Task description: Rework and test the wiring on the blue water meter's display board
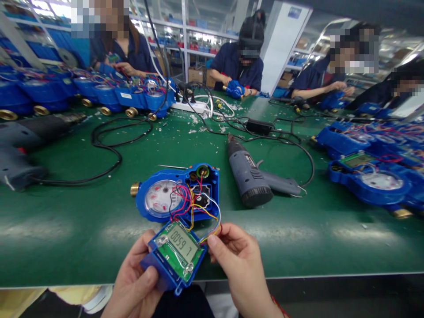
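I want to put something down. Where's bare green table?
Bare green tabletop lies right of the right hand, in front of the middle grey pistol-shaped heat gun, and left of the open blue plastic meter, nearer than the looping black cable. The back is crowded with white scraps and brass-ended blue meters.

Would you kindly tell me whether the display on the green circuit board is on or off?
It is on: the display shows dark digits against its pale panel.

Has a bare left hand (137,269) and a bare right hand (240,254), with slim fingers and short-looking nails. Wears a thin red cord (278,306) around the right wrist, partly cut off by the lower edge, and very dark clothing (183,304) low between the forearms.
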`<state>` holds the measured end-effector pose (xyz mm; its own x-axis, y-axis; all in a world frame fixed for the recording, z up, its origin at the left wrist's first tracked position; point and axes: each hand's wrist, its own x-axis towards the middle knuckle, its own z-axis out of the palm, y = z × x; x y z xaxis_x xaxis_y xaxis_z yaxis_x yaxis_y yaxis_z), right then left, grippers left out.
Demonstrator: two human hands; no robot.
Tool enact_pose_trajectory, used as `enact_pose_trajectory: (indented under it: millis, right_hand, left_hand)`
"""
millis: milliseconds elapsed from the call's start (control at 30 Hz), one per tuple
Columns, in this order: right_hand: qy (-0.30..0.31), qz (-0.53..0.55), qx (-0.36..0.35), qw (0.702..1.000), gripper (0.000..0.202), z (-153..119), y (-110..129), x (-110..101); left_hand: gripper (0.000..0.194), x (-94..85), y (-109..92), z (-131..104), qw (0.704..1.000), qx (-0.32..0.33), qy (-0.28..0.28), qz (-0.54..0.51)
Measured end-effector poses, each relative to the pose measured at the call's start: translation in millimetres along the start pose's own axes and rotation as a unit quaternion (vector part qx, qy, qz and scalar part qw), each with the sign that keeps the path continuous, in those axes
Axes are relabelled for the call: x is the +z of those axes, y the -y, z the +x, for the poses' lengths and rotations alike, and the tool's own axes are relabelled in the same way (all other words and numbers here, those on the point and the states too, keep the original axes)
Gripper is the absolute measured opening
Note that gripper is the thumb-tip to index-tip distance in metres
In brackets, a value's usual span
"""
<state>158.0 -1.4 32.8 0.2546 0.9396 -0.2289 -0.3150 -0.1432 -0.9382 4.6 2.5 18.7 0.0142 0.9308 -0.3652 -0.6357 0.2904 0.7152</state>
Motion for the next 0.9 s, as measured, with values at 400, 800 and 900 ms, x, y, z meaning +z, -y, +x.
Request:
enact_pose_trajectory:
  millis: [400, 800, 900]
  right_hand:
    - [-0.022, -0.118, -0.151, 0.981, 0.013, -1.1, 2.9, -10.1]
    - [0.116, 0.003, -0.14, 0.983, 0.018, -4.3, -5.8, -30.2]
    - [0.14, 0.057, -0.13, 0.98, 0.011, -5.6, -9.2, -24.4]
  left_hand:
    - [0.049, -1.3, -0.2, 3.1, 1.0, -0.012, 0.025, 0.013]
    - [0.046, -0.7, -3.9, 3.1, 1.0, -0.022, 0.012, -0.005]
    - [0.047, -0.9, -3.0, 2.6, 1.0, -0.025, 0.016, -0.011]
